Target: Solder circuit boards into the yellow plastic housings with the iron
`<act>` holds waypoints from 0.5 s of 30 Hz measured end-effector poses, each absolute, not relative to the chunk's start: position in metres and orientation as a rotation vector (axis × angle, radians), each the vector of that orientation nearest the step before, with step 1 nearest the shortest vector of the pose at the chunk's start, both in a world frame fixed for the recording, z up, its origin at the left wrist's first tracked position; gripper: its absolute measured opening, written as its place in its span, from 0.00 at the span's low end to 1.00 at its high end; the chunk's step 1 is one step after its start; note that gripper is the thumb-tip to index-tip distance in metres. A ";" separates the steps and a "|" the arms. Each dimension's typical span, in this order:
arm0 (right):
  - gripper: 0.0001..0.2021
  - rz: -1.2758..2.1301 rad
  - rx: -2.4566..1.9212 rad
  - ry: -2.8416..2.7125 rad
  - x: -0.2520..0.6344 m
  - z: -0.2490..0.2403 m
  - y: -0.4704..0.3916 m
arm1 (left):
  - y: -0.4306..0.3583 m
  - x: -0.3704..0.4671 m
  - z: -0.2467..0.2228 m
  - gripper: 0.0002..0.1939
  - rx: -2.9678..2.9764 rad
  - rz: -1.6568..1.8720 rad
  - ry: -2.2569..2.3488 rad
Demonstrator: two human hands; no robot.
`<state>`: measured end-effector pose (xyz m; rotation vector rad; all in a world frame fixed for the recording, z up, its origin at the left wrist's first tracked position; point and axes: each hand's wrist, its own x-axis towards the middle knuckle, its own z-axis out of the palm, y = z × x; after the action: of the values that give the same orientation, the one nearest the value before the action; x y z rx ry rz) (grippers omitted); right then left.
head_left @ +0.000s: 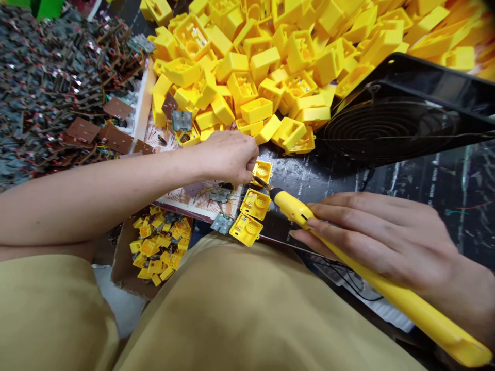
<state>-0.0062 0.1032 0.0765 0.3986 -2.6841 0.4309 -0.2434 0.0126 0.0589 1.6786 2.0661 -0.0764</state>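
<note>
My right hand (386, 237) is wrapped round a long yellow soldering iron (290, 206) with a black collar. Its dark, thin tip reaches a small yellow plastic case (263, 172) with a round grille, the farthest in a row of three. Closed above that case's left edge, my left hand (232, 154) hides whatever its fingertips pinch. Nearer me lie a second open case (255, 203) and a third open case (246, 230). Thin wires run from these two towards a circuit board (220, 194) and another circuit board (222, 223) on their left.
Yellow cases (263, 67) are heaped at the back. Many brown-backed circuit boards (58, 87) fill the left side. A black fan (386, 118) stands at right on the dark table (433, 175). Below the table edge, a cardboard box (126, 257) holds more yellow parts.
</note>
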 end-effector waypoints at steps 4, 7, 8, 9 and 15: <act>0.09 0.496 0.169 -2.658 0.001 0.078 0.106 | 0.012 -0.244 0.059 0.00 1.724 -0.121 2.069; 0.08 0.474 0.182 -2.547 0.008 0.074 0.109 | 0.011 -0.246 0.058 0.01 1.744 -0.119 2.053; 0.07 0.461 0.215 -2.526 0.009 0.072 0.109 | 0.011 -0.246 0.057 0.02 1.749 -0.118 2.048; 0.07 0.460 0.208 -2.528 0.010 0.070 0.109 | 0.011 -0.246 0.057 0.02 1.754 -0.115 2.044; 0.10 0.522 0.072 -2.537 0.008 0.066 0.108 | 0.012 -0.247 0.057 0.03 1.795 -0.077 2.028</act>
<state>0.0076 0.1078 0.0656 0.0717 -2.5371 0.5222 -0.2468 0.0120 0.0573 1.7951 2.0279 -0.0773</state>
